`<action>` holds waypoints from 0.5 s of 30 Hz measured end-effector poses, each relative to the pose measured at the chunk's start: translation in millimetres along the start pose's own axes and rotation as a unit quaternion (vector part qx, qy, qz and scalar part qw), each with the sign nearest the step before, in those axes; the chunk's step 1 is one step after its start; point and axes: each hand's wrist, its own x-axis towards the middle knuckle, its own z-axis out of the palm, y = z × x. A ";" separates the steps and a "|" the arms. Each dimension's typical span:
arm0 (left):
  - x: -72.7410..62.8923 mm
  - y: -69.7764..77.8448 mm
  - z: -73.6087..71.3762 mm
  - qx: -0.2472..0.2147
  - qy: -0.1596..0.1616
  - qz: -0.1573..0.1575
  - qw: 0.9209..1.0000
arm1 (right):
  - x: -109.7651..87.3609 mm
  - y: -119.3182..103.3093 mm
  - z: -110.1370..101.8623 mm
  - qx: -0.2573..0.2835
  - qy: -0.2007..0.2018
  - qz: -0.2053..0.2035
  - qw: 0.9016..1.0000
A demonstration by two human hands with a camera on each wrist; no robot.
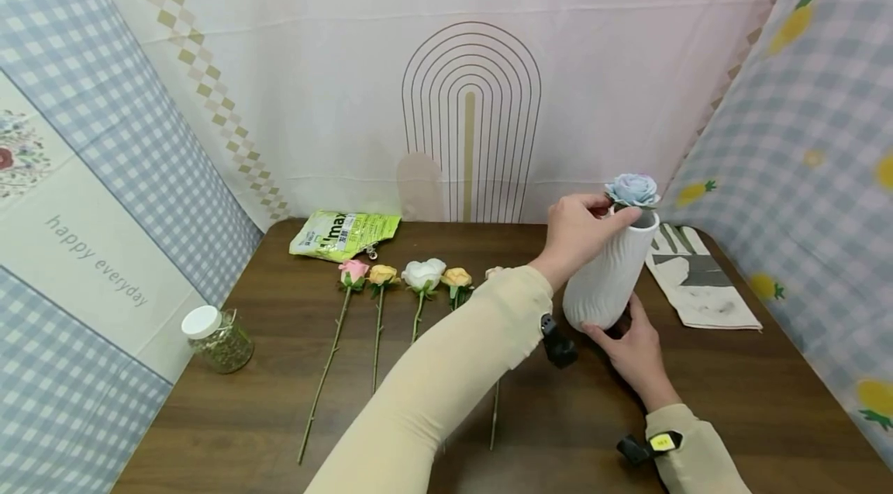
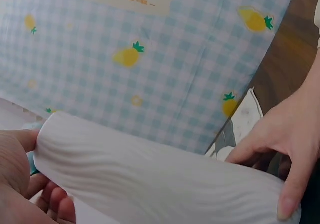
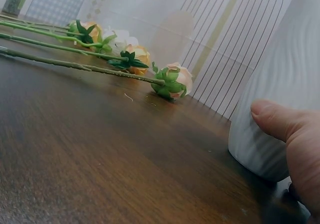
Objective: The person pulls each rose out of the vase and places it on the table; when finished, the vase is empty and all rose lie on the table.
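Observation:
A white ribbed vase (image 1: 605,281) leans to the right in the head view, with a pale blue rose (image 1: 632,190) standing in its mouth. My left hand (image 1: 575,234) grips the vase at the rim, its thumb against the edge beside the flower; the left wrist view shows its fingers (image 2: 55,201) bent under the neck. Low down, my right hand (image 1: 636,352) holds the base, the thumb (image 3: 270,121) on the near side and the other fingers round the far side. The rose's stem is hidden inside the vase.
Left of the vase lie a pink rose (image 1: 353,271), yellow roses (image 1: 382,275), a white rose (image 1: 422,274) and a peach rose (image 3: 172,81). Behind them is a green packet (image 1: 345,234). A lidded jar (image 1: 222,343) stands far left; white-grey gloves (image 1: 705,288) lie right.

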 end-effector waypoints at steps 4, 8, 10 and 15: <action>-0.6 7.6 4.4 -0.003 -0.014 -0.044 0.999 | 0.0 0.7 -1.1 0.004 -0.003 0.000 1.000; 0.1 12.4 9.6 0.002 0.002 -0.066 0.998 | -0.3 1.5 -1.2 0.006 -0.009 0.006 1.000; -0.3 13.3 11.6 -0.005 0.013 -0.078 0.997 | -0.6 1.5 -0.9 0.006 -0.014 0.009 1.000; -1.4 15.1 13.7 -0.063 0.028 -0.111 0.991 | -0.7 1.3 0.8 -0.005 -0.011 0.005 1.000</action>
